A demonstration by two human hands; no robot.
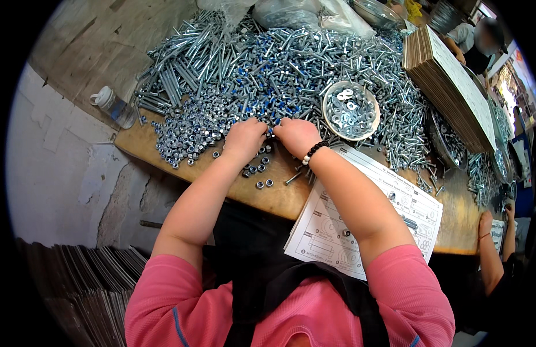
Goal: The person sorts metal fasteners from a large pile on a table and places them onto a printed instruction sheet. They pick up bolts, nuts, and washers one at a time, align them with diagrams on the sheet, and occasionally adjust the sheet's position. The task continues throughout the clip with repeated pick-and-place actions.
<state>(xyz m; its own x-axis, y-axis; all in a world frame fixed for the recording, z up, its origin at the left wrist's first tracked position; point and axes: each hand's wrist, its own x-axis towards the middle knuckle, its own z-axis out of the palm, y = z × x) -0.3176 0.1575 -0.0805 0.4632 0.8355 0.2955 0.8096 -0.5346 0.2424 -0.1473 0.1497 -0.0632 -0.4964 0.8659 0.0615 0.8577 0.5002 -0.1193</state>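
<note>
My left hand [245,137] and my right hand [298,136] are close together over the near edge of a large heap of bolts [291,78], several with blue patches on their threads. The fingers of both hands are closed in a pinch. A small bit of metal shows in the gap between them, too small and too covered to name. Left of my left hand spreads a pile of lock nuts [190,126]. Several loose nuts [260,184] lie on the wood below the hands. A single bolt [292,178] rests below my right wrist.
A round bowl [358,138] of washers sits among the bolts. Printed sheets [314,237] lie under my right forearm. A tall stack of cards [453,87] stands at right, a bottle [114,108] at left. Another person's arm [489,254] reaches in at the right edge.
</note>
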